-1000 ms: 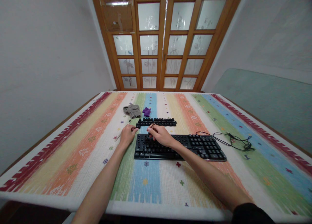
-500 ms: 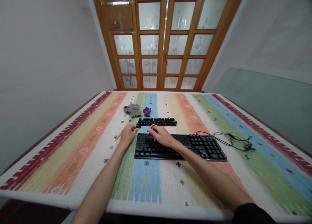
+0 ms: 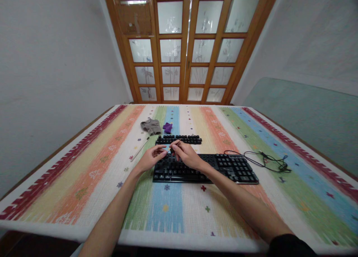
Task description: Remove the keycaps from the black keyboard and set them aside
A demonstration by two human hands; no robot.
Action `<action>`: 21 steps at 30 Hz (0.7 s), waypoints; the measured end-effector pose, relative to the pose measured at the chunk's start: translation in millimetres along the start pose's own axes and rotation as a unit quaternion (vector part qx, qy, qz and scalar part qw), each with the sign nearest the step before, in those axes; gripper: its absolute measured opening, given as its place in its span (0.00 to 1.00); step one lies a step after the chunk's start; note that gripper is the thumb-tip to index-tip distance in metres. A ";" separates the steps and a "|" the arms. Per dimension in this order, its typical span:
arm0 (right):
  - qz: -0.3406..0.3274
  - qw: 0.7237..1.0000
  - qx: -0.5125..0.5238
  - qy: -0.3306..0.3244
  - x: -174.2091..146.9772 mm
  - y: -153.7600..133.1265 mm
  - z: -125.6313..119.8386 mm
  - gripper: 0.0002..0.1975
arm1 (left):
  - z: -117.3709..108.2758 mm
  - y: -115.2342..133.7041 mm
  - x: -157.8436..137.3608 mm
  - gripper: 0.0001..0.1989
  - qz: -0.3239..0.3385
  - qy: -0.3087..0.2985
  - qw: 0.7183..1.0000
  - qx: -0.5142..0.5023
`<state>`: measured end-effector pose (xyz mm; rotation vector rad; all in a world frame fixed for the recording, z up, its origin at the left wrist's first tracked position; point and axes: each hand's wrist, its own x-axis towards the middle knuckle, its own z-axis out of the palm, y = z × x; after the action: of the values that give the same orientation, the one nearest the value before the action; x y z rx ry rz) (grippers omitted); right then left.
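Observation:
A black computer keyboard [image 3: 205, 167] lies on the table, with keycaps off part of its upper left area. Above that area my right hand [image 3: 186, 154] is closed in a pinch, with a small black keycap [image 3: 172, 150] at its fingertips. My left hand [image 3: 152, 157] reaches in from the left, its thumb and fingers drawn together close to the keycap. A thin piece shows between the two hands, too small to name. Loose black keycaps [image 3: 184, 139] stand in rows just behind the keyboard.
A thin white stick with a dark tip [image 3: 140, 149] lies left of my left hand. Behind are a grey cloth [image 3: 151, 126] and a purple cloth [image 3: 167, 128]. The keyboard's cable [image 3: 270, 162] is coiled at the right on the striped tablecloth [image 3: 106, 175].
My left hand has moved right, from beside the loose keycaps to my right hand's fingertips. The white stick is now more exposed. My right hand stays above the keyboard.

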<state>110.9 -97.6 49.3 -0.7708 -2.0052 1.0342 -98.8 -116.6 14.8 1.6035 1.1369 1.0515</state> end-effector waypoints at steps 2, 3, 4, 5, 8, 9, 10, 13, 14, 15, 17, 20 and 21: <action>-0.011 1.000 0.007 0.009 -1.4 1.4 -0.3 0.15 | 3.5 1.3 -1.8 0.28 -0.005 -0.035 0.998 -0.048; -0.014 1.000 0.009 0.008 -2.0 1.9 -0.4 0.15 | 4.4 1.5 -2.3 0.27 -0.009 -0.044 0.997 -0.066; -0.015 1.000 0.012 0.005 -2.5 2.2 -0.6 0.15 | 4.9 1.4 -2.5 0.27 -0.013 -0.046 0.996 -0.079; -0.015 1.000 0.015 -0.001 -3.0 2.3 -0.8 0.15 | 5.0 1.2 -2.6 0.27 -0.016 -0.043 0.995 -0.089; -0.015 1.000 0.020 -0.017 -3.9 1.6 -1.6 0.16 | 3.8 0.0 -2.5 0.26 -0.021 -0.026 0.993 -0.111; -0.014 0.999 0.021 -0.019 -4.1 1.4 -1.9 0.16 | 3.3 -0.5 -2.5 0.26 -0.023 -0.023 0.993 -0.115; -0.014 0.999 0.022 -0.020 -4.3 1.3 -2.2 0.16 | 2.9 -1.0 -2.6 0.26 -0.024 -0.021 0.993 -0.116; -0.013 1.000 0.016 -0.015 -4.8 1.8 -3.4 0.15 | 2.8 -0.9 -3.4 0.23 -0.014 -0.007 0.997 -0.076; -0.013 1.000 0.009 -0.011 -5.0 2.0 -3.9 0.15 | 3.1 -0.2 -3.9 0.21 -0.003 0.000 0.999 -0.046; -0.015 1.000 -0.001 -0.008 -5.3 2.2 -4.5 0.15 | 3.6 0.9 -4.4 0.19 0.011 0.006 1.000 -0.011; -0.020 0.999 -0.028 -0.002 -5.9 2.1 -5.8 0.15 | 4.8 3.8 -5.1 0.15 0.045 0.007 0.997 0.059; -0.022 0.998 -0.062 0.002 -7.0 1.5 -7.2 0.15 | 5.3 9.0 -5.3 0.13 0.094 -0.009 0.987 0.132; -0.021 0.998 -0.067 0.002 -7.3 1.3 -7.3 0.15 | 4.9 10.7 -5.1 0.13 0.105 -0.017 0.983 0.149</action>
<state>121.0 -99.6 48.6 -0.7972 -2.0940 0.8817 -92.9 -124.5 23.1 2.0063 1.1615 1.0166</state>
